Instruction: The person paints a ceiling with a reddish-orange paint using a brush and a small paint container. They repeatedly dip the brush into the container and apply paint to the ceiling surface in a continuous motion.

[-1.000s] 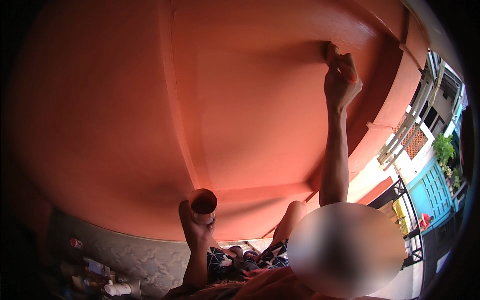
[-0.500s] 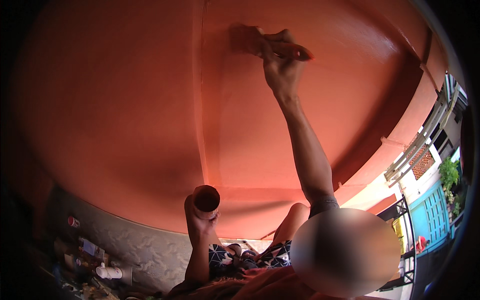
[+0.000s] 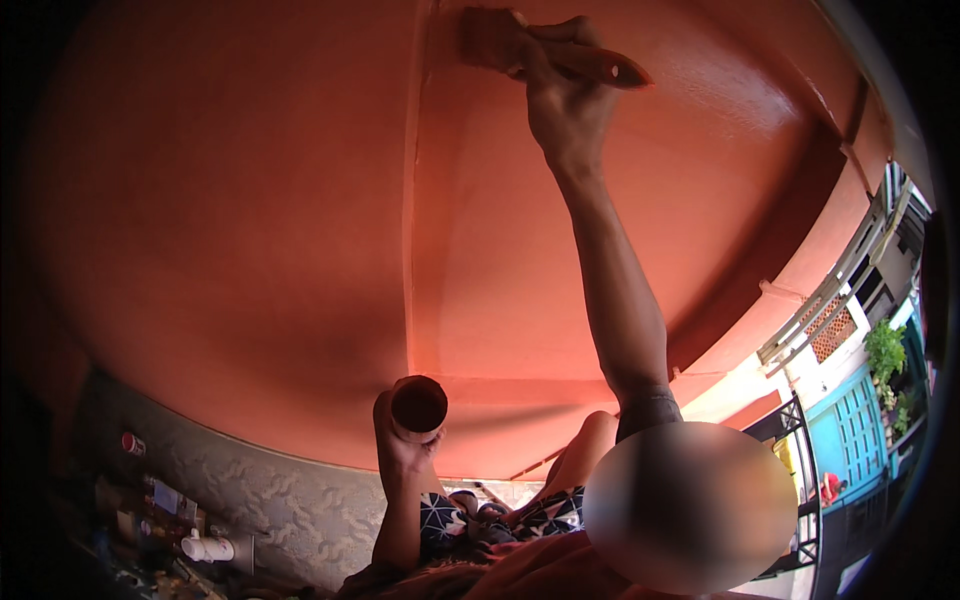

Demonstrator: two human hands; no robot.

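Note:
High up, my right hand [image 3: 568,115] is closed round a wide paintbrush [image 3: 605,68] with a reddish handle. The bristles lie at or very near the orange-red painted surface [image 3: 520,230], just right of its long raised seam; I cannot tell whether they touch. Low in the middle, my left hand [image 3: 408,455] is wrapped round a small cup [image 3: 418,408], its mouth turned toward me. The inside of the cup looks dark reddish, and how much it holds cannot be made out. Fresh-looking shine shows on the surface right of the brush.
A ridge [image 3: 410,250] runs down the painted surface. At lower left, a grey patterned wall [image 3: 310,510] stands beside a white container [image 3: 208,547], a small red-and-white tub [image 3: 133,443] and clutter. At right are a turquoise gate [image 3: 848,425], a black metal frame and green plants [image 3: 885,350].
My right hand and the paintbrush have moved up along the seam, with the handle tip slightly farther right. My left hand still holds the cup, nearly in place. The view has shifted a little.

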